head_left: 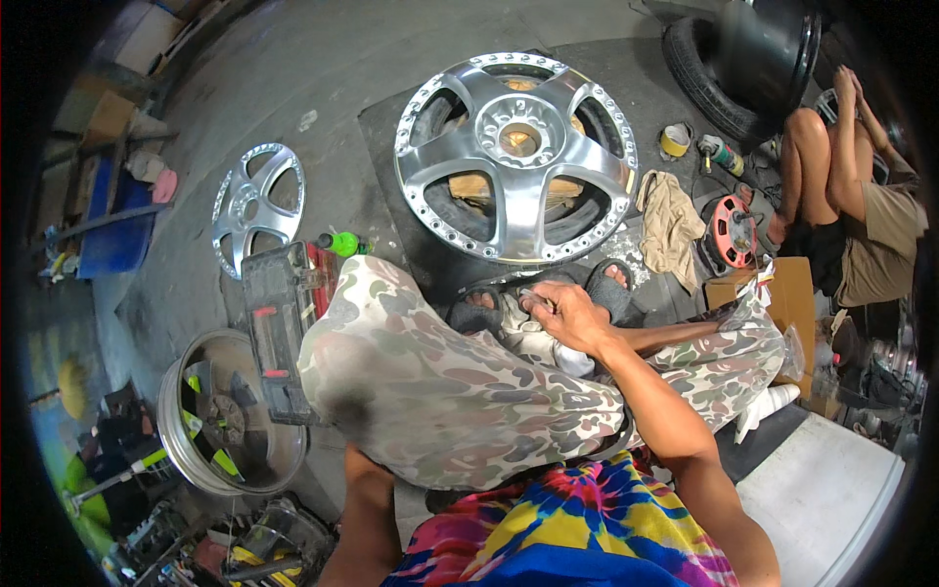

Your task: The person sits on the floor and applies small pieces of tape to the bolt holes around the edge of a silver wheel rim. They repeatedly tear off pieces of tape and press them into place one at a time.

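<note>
My right hand is closed in a pinch, held low between my knees. A small pale piece shows at its fingertips, too small to name. Just beneath the hand is a bunched white cloth; whether my fingers touch it I cannot tell. Beyond my sandalled feet lies a large polished five-spoke wheel face, its rim ringed with bolt holes. Part of a tyre and some wooden pieces show through its gaps. Only my left forearm is visible; the hand is hidden behind my camouflage-trousered leg.
A smaller-looking five-spoke wheel face lies left, near a black toolbox and green bottle. A wheel barrel stands lower left. At right are a beige rag, red cable reel, tyre and a seated person.
</note>
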### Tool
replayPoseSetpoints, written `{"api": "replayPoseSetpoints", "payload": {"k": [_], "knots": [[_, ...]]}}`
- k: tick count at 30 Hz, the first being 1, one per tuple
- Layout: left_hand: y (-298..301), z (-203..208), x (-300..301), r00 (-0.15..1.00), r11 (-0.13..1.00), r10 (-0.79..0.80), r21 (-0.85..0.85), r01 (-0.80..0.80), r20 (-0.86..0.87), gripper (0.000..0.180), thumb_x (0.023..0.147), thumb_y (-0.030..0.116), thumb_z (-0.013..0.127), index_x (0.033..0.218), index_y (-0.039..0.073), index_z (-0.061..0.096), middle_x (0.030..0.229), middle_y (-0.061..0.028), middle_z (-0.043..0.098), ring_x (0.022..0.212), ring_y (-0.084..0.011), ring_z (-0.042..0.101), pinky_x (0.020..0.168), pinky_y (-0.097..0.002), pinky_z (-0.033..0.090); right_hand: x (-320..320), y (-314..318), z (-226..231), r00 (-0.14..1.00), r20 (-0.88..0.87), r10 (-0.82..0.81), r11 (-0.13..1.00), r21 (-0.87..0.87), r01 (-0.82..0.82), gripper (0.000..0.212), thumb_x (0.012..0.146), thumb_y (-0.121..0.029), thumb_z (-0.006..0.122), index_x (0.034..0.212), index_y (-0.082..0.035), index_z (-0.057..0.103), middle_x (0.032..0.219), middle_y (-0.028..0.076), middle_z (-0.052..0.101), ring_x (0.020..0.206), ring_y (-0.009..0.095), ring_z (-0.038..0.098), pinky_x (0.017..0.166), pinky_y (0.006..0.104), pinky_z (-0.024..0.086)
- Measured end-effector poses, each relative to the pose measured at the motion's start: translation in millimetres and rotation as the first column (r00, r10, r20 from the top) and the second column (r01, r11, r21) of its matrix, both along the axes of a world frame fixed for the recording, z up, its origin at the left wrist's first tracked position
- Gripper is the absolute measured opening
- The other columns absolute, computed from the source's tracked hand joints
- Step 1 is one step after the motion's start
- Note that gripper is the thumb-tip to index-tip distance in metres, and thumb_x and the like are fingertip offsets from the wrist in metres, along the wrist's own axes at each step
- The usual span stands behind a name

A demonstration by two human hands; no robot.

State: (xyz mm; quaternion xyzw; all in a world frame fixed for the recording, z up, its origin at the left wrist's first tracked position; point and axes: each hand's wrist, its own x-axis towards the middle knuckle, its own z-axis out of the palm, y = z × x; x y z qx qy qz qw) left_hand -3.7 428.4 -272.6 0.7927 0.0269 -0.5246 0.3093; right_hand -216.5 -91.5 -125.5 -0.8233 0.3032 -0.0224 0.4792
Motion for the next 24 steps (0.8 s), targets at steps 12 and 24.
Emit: {"api": "replayPoseSetpoints", "payload": {"k": [12, 24], "knots": [[-95.2, 24.0, 67.6, 0.989, 0.975, -0.069, -0.202, 0.094, 0.129, 0.034, 0.104, 0.015, 0.061, 0.132, -0.002, 0.069, 0.118, -0.0136, 0.077, 0.102, -0.0203, 0.074, 0.091, -0.0314, 0.058, -5.2, -24.2, 46.2, 0.971, 0.009, 0.237, 0.927, -0.3, -0.223, 0.024, 0.091, -0.014, 0.073, 0.11, 0.0, 0.071, 0.107, 0.018, 0.071, 0.096, 0.044, 0.07, 0.083, 0.0542, 0.057], [-247.0, 239.4, 223.8, 0.839, 0.78, -0.052, -0.502, 0.372, 0.541, 0.033, 0.108, 0.015, 0.058, 0.134, -0.003, 0.069, 0.123, -0.0134, 0.077, 0.104, -0.0168, 0.073, 0.093, -0.03, 0.058, -45.3, -83.5, 122.3, 0.98, 0.1, 0.169, 0.836, -0.541, -0.089, 0.02, 0.09, -0.011, 0.071, 0.104, 0.002, 0.067, 0.099, 0.022, 0.068, 0.096, 0.046, 0.068, 0.082, 0.0529, 0.055]]}}
